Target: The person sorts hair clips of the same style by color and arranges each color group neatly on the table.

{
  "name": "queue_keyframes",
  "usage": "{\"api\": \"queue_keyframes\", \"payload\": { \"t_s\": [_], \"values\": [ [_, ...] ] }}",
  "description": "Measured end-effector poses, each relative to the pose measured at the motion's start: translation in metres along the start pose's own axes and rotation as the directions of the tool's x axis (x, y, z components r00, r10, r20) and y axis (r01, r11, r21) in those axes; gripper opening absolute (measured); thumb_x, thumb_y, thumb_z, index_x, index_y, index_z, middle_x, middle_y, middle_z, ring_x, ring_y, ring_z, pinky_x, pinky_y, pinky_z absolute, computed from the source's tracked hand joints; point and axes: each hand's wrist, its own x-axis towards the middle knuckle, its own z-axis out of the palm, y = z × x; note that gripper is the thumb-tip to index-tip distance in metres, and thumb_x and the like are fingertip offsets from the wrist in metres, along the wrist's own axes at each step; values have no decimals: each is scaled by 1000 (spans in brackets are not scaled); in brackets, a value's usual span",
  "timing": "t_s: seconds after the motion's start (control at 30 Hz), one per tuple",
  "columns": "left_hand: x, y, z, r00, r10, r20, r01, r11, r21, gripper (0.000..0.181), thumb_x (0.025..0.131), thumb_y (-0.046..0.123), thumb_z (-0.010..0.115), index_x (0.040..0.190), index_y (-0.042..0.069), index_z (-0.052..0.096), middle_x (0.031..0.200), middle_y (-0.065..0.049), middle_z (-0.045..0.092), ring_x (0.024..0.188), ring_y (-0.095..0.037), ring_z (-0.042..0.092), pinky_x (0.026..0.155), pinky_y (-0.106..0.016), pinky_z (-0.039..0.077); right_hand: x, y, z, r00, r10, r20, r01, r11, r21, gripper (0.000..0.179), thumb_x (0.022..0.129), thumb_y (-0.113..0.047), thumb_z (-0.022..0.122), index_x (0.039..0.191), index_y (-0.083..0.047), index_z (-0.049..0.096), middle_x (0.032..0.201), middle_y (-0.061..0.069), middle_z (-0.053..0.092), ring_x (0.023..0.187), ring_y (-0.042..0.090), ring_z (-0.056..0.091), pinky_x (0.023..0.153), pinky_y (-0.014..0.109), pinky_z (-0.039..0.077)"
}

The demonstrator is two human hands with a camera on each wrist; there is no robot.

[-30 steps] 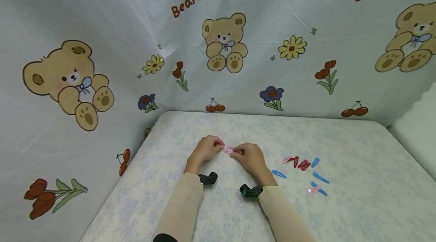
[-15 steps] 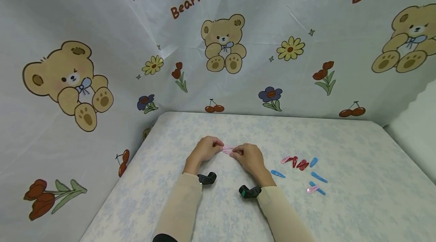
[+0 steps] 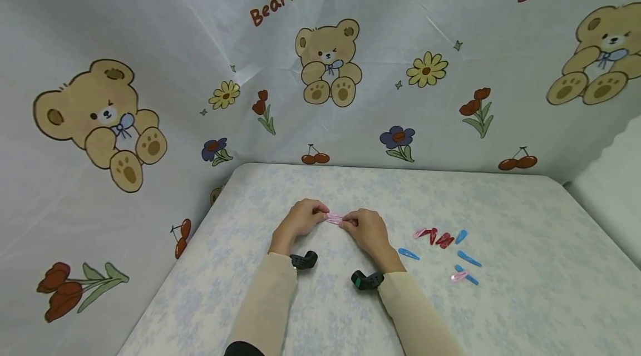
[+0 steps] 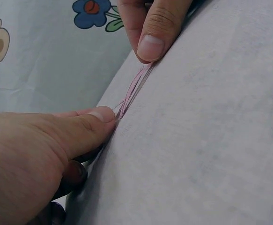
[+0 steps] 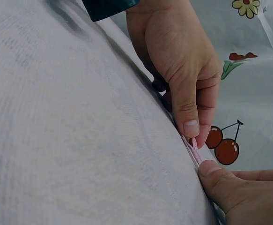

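Note:
Between my two hands, over the left-middle of the table, is a pink snap hair clip (image 3: pixel 334 218). My left hand (image 3: pixel 303 218) pinches its left end between thumb and finger, and my right hand (image 3: pixel 369 230) pinches the other end. Up close in the left wrist view, the clip (image 4: pixel 135 86) shows as thin pink strips with gaps between them. The right wrist view has the same pink strips (image 5: pixel 192 149) running between the fingertips. Whether this is one clip or more than one, I cannot tell. Both ends are covered by fingers.
Right of my right hand lie loose clips: a blue one (image 3: pixel 408 254), a pink one (image 3: pixel 419 232), several red ones (image 3: pixel 444 240) and more blue ones (image 3: pixel 469 258). Another pink clip (image 3: pixel 458 277) lies across a blue one. A bear-print cloth (image 3: pixel 330 133) hangs behind the table (image 3: pixel 541 222).
Both hands keep their pinch on the pink snap hair clip in nearly the same place. The view has shifted slightly; the loose clips lie as before.

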Motion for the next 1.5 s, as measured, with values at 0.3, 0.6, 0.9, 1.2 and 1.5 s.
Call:
{"api": "queue_keyframes", "payload": {
  "t_s": [0.3, 0.6, 0.9, 1.2, 1.5],
  "values": [
    [1, 0, 1, 1000, -9, 3, 9, 1000, 4, 12, 98, 28, 67, 106, 23, 74, 89, 7, 64, 85, -13, 57, 82, -35, 46, -1, 0, -7, 999, 3, 51, -6, 999, 51, 19, 86, -29, 81, 96, -13, 81, 70, -4, 59, 63, 10, 46, 60, 26, 38],
    [2, -3, 1, 1000, -16, 2, 16, 1000, 1, 12, 98, 27, 67, 106, 23, 75, 92, 7, 66, 89, -14, 58, 86, -37, 47, 5, -7, -40, 983, 36, 178, -51, 996, 79, 29, 90, -34, 76, 111, -14, 77, 76, -3, 61, 65, 14, 49, 58, 28, 41],
    [3, -2, 0, 1000, -25, 1, 25, 1000, 11, 11, 97, 26, 68, 106, 23, 74, 91, 7, 64, 89, -14, 56, 85, -35, 45, 5, -14, -77, 994, 23, 107, -33, 995, 90, 30, 93, -36, 72, 114, -15, 76, 84, 0, 64, 73, 16, 56, 59, 29, 46],
    [0, 0, 3, 1000, 0, 11, 0, 1000, -11, 11, 98, 25, 67, 106, 22, 74, 91, 6, 63, 89, -14, 55, 86, -36, 44, -3, -10, -105, 997, -3, 73, -3, 997, 80, 32, 94, -38, 71, 119, -17, 74, 90, 1, 66, 75, 15, 58, 61, 29, 48],
    [0, -4, 3, 1000, -30, 8, 30, 1000, -7, 10, 97, 28, 67, 106, 25, 73, 93, 7, 63, 91, -15, 55, 85, -35, 44, -11, 4, -128, 994, -10, 104, 8, 1000, 17, 31, 95, -37, 69, 120, -19, 73, 94, 1, 67, 74, 15, 57, 61, 30, 48]
  ]
}}
